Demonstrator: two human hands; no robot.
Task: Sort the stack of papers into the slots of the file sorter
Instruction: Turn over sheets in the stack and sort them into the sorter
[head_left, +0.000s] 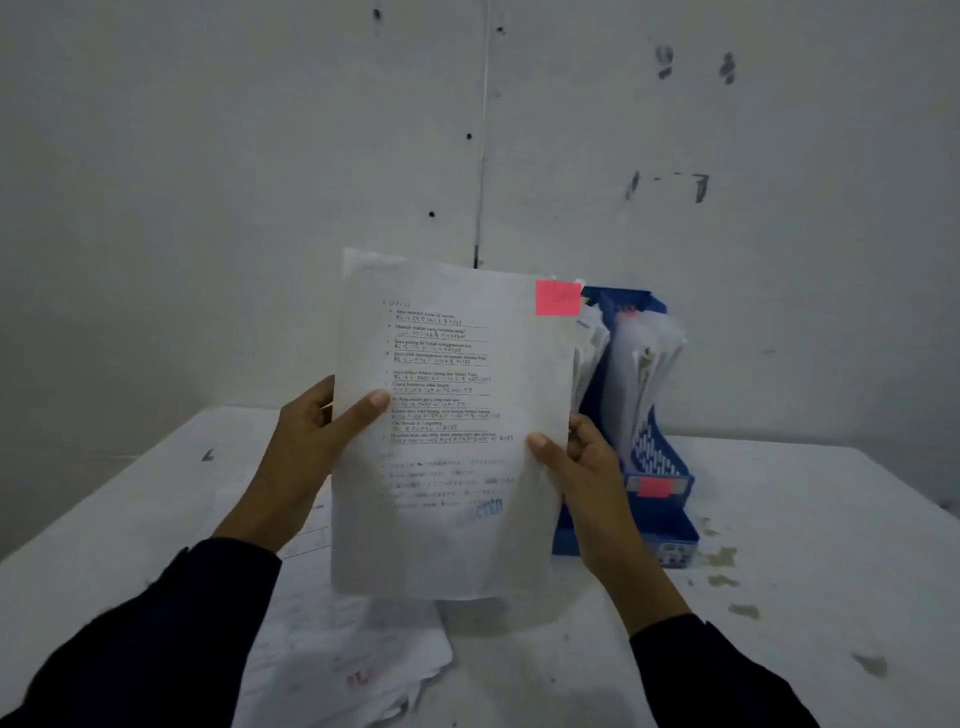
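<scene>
Partway: pink-tabbed sheet (447, 415) pinched by left hand (311, 436) and right hand (582, 467), file sorter (649, 415) partly filled, loose papers (337, 649) left on worktop (779, 519).

**Two bare hands, dark long sleeves**

The person wears a top with long sleeves of a very dark colour, almost black, maybe dark navy; the dim light does not let me decide. The left sleeve (156, 639) ends at the wrist and looks wide and loose. The right sleeve (727, 680) ends a little above the wrist, with a plain edge. The left hand (306, 436) and the right hand (587, 473) are bare, with short nails. No logo or pattern shows on the cloth.
</scene>
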